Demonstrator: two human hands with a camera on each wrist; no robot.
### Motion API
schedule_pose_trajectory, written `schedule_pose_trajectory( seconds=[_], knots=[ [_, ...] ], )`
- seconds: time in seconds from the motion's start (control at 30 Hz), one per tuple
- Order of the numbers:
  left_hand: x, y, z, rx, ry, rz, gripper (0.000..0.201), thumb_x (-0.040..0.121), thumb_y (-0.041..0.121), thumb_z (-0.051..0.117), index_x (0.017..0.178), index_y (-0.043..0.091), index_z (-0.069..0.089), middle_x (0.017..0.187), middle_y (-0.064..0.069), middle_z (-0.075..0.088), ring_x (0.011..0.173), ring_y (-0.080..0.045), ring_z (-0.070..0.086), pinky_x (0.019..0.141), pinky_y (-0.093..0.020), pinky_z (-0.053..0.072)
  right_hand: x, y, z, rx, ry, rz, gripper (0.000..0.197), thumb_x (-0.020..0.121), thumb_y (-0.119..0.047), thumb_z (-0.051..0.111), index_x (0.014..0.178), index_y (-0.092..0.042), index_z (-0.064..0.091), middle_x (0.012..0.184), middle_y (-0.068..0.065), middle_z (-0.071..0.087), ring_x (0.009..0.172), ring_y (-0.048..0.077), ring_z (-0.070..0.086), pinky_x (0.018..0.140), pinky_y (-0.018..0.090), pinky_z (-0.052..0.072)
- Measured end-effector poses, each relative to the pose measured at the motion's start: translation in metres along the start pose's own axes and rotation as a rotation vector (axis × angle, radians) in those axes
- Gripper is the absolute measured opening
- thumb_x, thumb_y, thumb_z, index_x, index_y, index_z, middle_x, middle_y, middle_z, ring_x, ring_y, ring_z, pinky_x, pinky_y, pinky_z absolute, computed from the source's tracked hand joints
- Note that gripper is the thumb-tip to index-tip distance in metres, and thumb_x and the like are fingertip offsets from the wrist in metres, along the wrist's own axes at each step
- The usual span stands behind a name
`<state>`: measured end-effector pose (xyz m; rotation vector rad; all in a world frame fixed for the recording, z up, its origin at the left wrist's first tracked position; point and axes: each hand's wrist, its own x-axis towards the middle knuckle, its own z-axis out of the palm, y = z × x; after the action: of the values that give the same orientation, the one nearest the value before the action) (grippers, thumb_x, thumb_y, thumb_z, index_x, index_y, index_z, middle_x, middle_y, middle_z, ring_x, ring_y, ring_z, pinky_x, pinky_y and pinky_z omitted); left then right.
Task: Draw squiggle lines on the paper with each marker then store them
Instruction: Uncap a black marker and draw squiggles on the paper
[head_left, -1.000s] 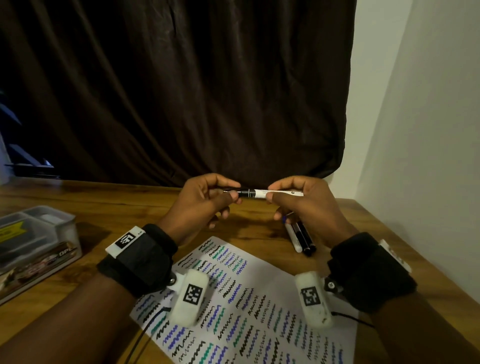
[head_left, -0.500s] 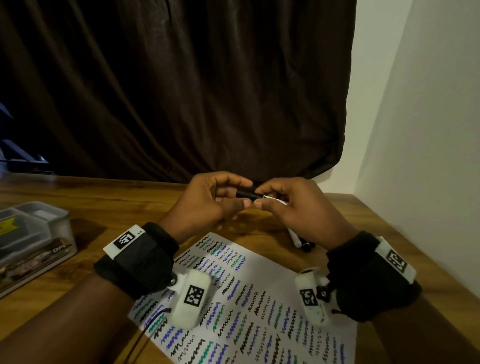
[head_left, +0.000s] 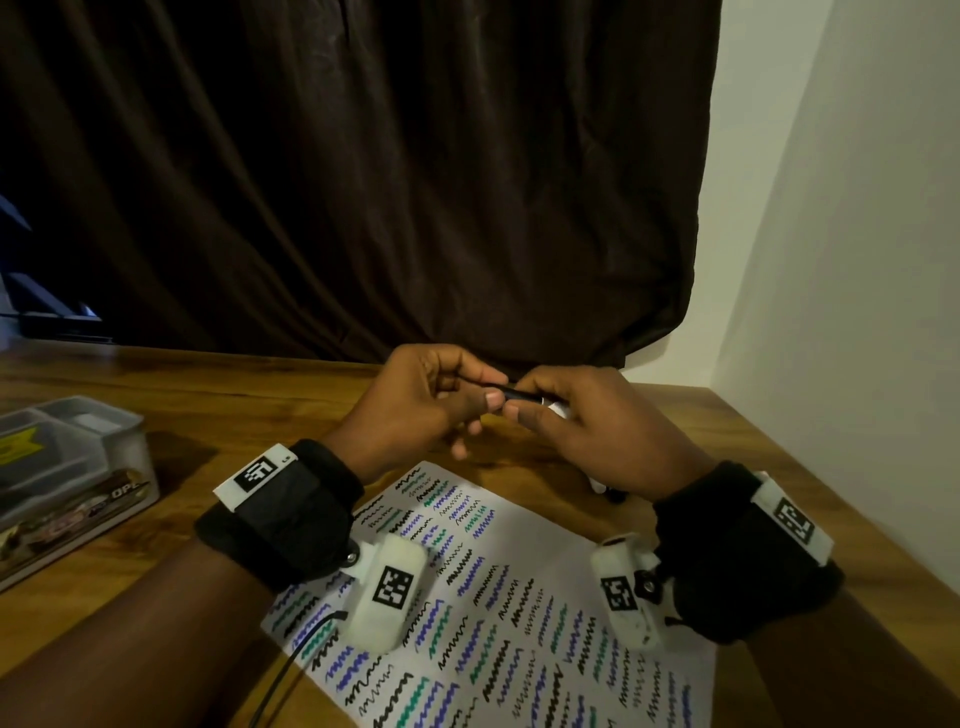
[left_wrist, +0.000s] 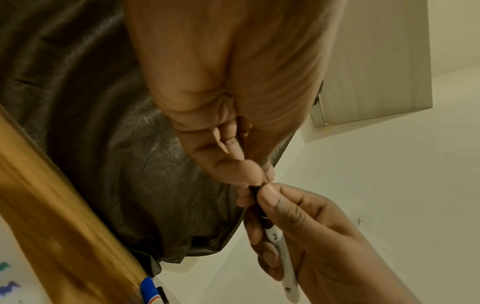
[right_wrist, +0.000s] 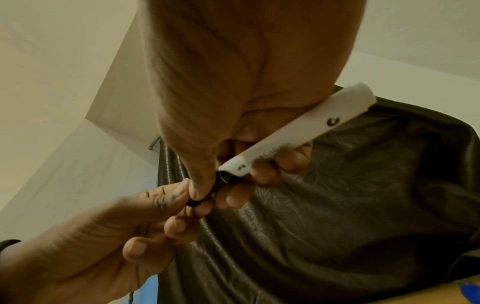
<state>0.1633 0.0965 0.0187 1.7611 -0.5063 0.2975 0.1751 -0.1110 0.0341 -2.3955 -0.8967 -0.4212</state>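
Observation:
A marker with a white barrel (head_left: 558, 410) and a black cap (head_left: 511, 391) is held in the air over the table's far side. My left hand (head_left: 496, 388) pinches the black cap (left_wrist: 253, 188) between thumb and fingertips. My right hand (head_left: 519, 400) grips the white barrel (right_wrist: 298, 131), which slants back through its palm, thumb against the cap's base (right_wrist: 207, 197). The two hands almost touch. Below them lies the paper (head_left: 519, 597), covered with rows of black, blue and green squiggles.
Other markers (head_left: 605, 488) lie on the wooden table (head_left: 234, 405), mostly hidden behind my right hand; a blue one (left_wrist: 148, 290) shows in the left wrist view. A tin box (head_left: 67, 457) sits at the left. A dark curtain hangs behind, and a white wall stands at the right.
The hands have drawn closer together. The marker, level and plainly visible a second ago, now slants into my right palm and is mostly covered by the fingers.

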Motion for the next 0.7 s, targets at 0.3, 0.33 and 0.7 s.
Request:
schedule_pose_trajectory(
  seconds=[0.3,0.33,0.7],
  knots=[
    [-0.0006,-0.0017,0.0017,-0.054,-0.021,-0.027,0.018,0.091,0.003,0.067,0.108,-0.001,0.070,0.069,-0.003,0.072,0.058,-0.010,0.064,0.048,-0.026,0.057,-0.0023,-0.0037,0.0016,-0.067,0.005,-0.012,0.042,0.093,-0.065,0.042,0.113,-0.040,0.069,0.096,-0.013,0.075,0.087,0.004,0.068,0.077,0.044,0.058],
    [-0.0011,-0.0020,0.0019,-0.066,-0.022,-0.037,0.018,0.090,0.002,0.067,0.108,-0.002,0.070,0.073,-0.004,0.072,0.060,-0.011,0.064,0.049,-0.027,0.057,-0.0026,-0.0046,0.0016,-0.073,-0.002,-0.010,0.042,0.093,-0.065,0.041,0.114,-0.041,0.069,0.097,-0.014,0.075,0.087,0.004,0.068,0.077,0.044,0.058],
    [-0.0024,0.0026,-0.0041,-0.120,-0.018,-0.084,0.018,0.088,0.004,0.069,0.106,0.001,0.069,0.074,-0.009,0.074,0.065,-0.017,0.069,0.056,-0.034,0.062,-0.0031,-0.0016,-0.0015,-0.078,0.004,0.059,0.053,0.080,-0.080,0.044,0.101,-0.037,0.069,0.086,-0.013,0.072,0.078,0.004,0.066,0.072,0.042,0.057]
  ],
)
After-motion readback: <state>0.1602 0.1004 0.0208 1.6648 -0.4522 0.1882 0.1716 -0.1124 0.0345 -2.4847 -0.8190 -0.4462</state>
